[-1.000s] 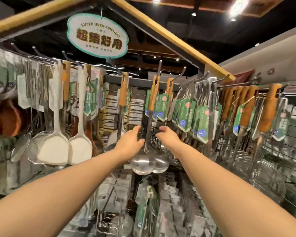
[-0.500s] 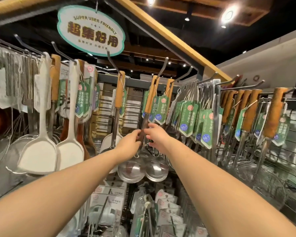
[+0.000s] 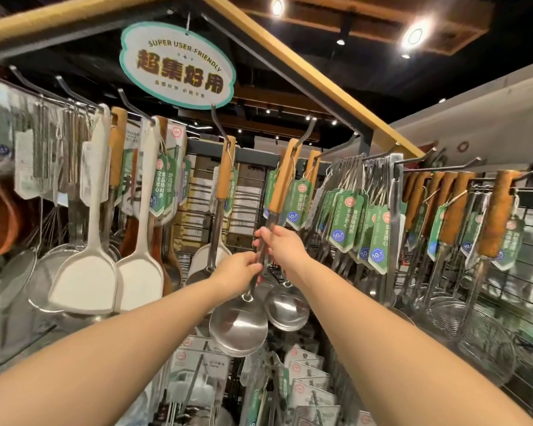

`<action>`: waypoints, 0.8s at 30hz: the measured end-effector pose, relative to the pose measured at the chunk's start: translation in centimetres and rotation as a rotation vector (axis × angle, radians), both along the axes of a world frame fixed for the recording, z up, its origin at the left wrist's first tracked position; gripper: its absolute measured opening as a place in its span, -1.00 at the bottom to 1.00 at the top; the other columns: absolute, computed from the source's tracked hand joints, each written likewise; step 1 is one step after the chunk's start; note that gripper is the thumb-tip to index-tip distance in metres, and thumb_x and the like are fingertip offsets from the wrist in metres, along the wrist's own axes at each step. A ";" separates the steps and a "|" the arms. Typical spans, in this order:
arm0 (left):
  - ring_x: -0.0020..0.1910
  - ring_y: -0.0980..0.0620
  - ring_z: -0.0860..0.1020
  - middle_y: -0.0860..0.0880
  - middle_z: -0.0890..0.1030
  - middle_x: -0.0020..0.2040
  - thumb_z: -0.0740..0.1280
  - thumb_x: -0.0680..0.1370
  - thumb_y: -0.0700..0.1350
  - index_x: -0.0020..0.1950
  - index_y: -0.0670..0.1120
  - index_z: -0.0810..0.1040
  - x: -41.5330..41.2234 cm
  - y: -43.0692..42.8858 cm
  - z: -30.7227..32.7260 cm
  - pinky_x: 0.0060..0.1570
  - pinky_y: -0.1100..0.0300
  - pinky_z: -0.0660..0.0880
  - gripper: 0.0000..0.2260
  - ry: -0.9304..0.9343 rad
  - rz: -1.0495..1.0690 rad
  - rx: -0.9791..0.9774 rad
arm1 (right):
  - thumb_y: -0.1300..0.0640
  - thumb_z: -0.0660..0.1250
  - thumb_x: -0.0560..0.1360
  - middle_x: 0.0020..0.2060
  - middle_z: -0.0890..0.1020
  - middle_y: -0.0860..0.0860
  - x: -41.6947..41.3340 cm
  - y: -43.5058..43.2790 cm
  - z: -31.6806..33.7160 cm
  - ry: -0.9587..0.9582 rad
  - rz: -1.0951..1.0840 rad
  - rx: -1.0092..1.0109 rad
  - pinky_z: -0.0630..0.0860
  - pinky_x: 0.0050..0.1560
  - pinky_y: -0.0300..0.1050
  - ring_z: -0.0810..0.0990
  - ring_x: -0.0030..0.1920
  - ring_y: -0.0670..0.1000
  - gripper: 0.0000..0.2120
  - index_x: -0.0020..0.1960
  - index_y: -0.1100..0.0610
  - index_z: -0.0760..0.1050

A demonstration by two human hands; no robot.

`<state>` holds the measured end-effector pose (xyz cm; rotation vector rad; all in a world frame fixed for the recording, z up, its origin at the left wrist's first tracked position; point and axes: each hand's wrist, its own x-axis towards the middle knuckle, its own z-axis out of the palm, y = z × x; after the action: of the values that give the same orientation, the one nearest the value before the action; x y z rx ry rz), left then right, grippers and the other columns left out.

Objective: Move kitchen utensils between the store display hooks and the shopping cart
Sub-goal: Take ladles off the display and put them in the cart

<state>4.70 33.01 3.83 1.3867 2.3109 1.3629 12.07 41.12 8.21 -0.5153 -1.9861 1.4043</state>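
A steel ladle (image 3: 239,329) with a wooden handle hangs from a black display hook (image 3: 305,132) at the centre of the rack. My left hand (image 3: 236,272) grips its metal shaft low down, just above the bowl. My right hand (image 3: 282,245) grips the same shaft a little higher, below the wooden handle. The handle's top sits at the hook's tip. A second ladle (image 3: 286,309) hangs just behind it on the same hook. No shopping cart shows in this view.
White spatulas (image 3: 83,281) and strainers hang at the left, a wood-handled ladle (image 3: 219,210) at centre-left, steel tools with green tags (image 3: 348,222) and wire skimmers (image 3: 474,333) at the right. Packaged goods lie on the shelf below. An oval sign (image 3: 177,64) hangs overhead.
Both hands closed round the ladle's shaft and tilted it, swinging its bowl toward me and to the left. The camera tipped upward and nearer the rack.
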 end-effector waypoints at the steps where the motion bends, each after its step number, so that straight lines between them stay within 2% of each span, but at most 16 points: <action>1: -0.14 -0.04 0.59 -0.03 0.62 -0.22 0.19 0.59 -0.18 -0.23 -0.02 0.48 0.3 -0.2 0.0 -0.03 0.10 0.46 -0.79 -0.001 -0.002 0.001 | 0.15 0.16 0.63 -0.17 0.59 0.03 0.3 -0.1 -0.1 0.009 0.009 -0.012 0.44 -0.42 -0.37 0.54 -0.33 -0.15 -0.81 0.09 0.19 0.52; 5: -0.30 0.08 0.51 0.03 0.58 -0.29 0.20 0.60 -0.15 -0.28 -0.01 0.45 1.8 -1.1 0.1 -0.28 0.21 0.37 -0.76 -0.008 -0.012 0.009 | 0.15 0.18 0.62 -0.22 0.58 0.03 2.2 -1.1 -0.1 0.027 0.040 -0.015 0.42 -0.46 -0.40 0.51 -0.38 -0.12 -0.79 0.08 0.23 0.53; 8: -0.39 0.13 0.42 0.07 0.49 -0.37 0.20 0.60 -0.15 -0.31 0.01 0.42 3.4 -2.1 0.6 -0.39 0.26 0.28 -0.73 -0.009 -0.011 0.015 | 0.16 0.19 0.61 -0.27 0.56 0.03 3.9 -2.2 0.2 0.050 0.056 0.009 0.38 -0.48 -0.43 0.49 -0.50 -0.21 -0.82 0.02 0.22 0.53; 9: -0.36 0.09 0.46 0.04 0.51 -0.35 0.21 0.60 -0.15 -0.31 0.01 0.42 4.0 -2.5 0.9 -0.36 0.24 0.32 -0.73 -0.008 -0.024 0.016 | 0.16 0.19 0.61 -0.29 0.56 0.03 4.5 -2.7 0.5 0.058 0.056 0.008 0.38 -0.49 -0.43 0.48 -0.54 -0.23 -0.83 0.01 0.22 0.52; 11: -0.20 -0.07 0.57 -0.09 0.62 -0.22 0.22 0.59 -0.13 -0.28 -0.02 0.46 5.3 -3.4 1.5 -0.17 0.11 0.46 -0.76 -0.014 -0.057 0.027 | 0.15 0.19 0.61 -0.29 0.56 0.03 5.8 -3.6 1.1 0.060 0.032 0.032 0.39 -0.48 -0.43 0.47 -0.55 -0.24 -0.82 -0.01 0.21 0.53; 13: -0.15 -0.12 0.61 -0.15 0.64 -0.15 0.22 0.60 -0.12 -0.27 -0.05 0.47 6.9 -4.6 2.1 -0.07 0.02 0.52 -0.77 -0.037 -0.082 0.042 | 0.15 0.20 0.61 -0.30 0.56 0.02 7.4 -4.5 1.6 0.069 0.024 0.061 0.37 -0.50 -0.43 0.45 -0.57 -0.26 -0.82 -0.06 0.19 0.54; 16: -0.25 0.00 0.60 -0.04 0.60 -0.25 0.21 0.61 -0.12 -0.25 -0.08 0.48 9.3 -6.4 2.4 -0.21 0.14 0.56 -0.77 -0.052 -0.130 0.059 | 0.13 0.21 0.60 -0.32 0.56 0.01 9.8 -6.1 1.8 0.080 0.045 0.064 0.41 -0.40 -0.35 0.46 -0.55 -0.25 -0.79 -0.16 0.12 0.53; 18: -0.27 0.01 0.62 -0.05 0.62 -0.24 0.21 0.61 -0.13 -0.21 -0.07 0.50 10.9 -7.8 2.5 -0.28 0.19 0.58 -0.79 -0.089 -0.157 0.066 | 0.10 0.23 0.60 -0.30 0.59 0.00 11.3 -7.3 1.7 0.070 0.040 0.082 0.43 -0.27 -0.27 0.51 -0.44 -0.19 -0.79 -0.18 0.07 0.55; 21: -0.12 -0.12 0.65 -0.16 0.66 -0.11 0.21 0.61 -0.13 -0.13 -0.09 0.54 12.8 -10.1 2.8 -0.13 0.06 0.62 -0.83 -0.128 -0.185 0.085 | 0.10 0.23 0.59 -0.29 0.60 0.00 13.4 -9.5 1.9 0.095 0.048 0.069 0.46 -0.20 -0.21 0.53 -0.34 -0.10 -0.80 -0.16 0.08 0.55; 24: -0.11 -0.06 0.65 -0.10 0.66 -0.11 0.20 0.61 -0.12 -0.08 -0.09 0.55 14.7 -12.6 3.2 -0.14 0.11 0.60 -0.83 -0.109 -0.199 0.096 | 0.12 0.23 0.60 -0.28 0.60 -0.01 16.0 -12.3 2.3 0.116 0.073 0.076 0.48 -0.30 -0.31 0.54 -0.35 -0.12 -0.82 -0.11 0.12 0.55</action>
<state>19.36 20.39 7.00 1.4836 2.0037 1.4643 28.08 28.86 10.52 -0.3233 -1.9730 1.3649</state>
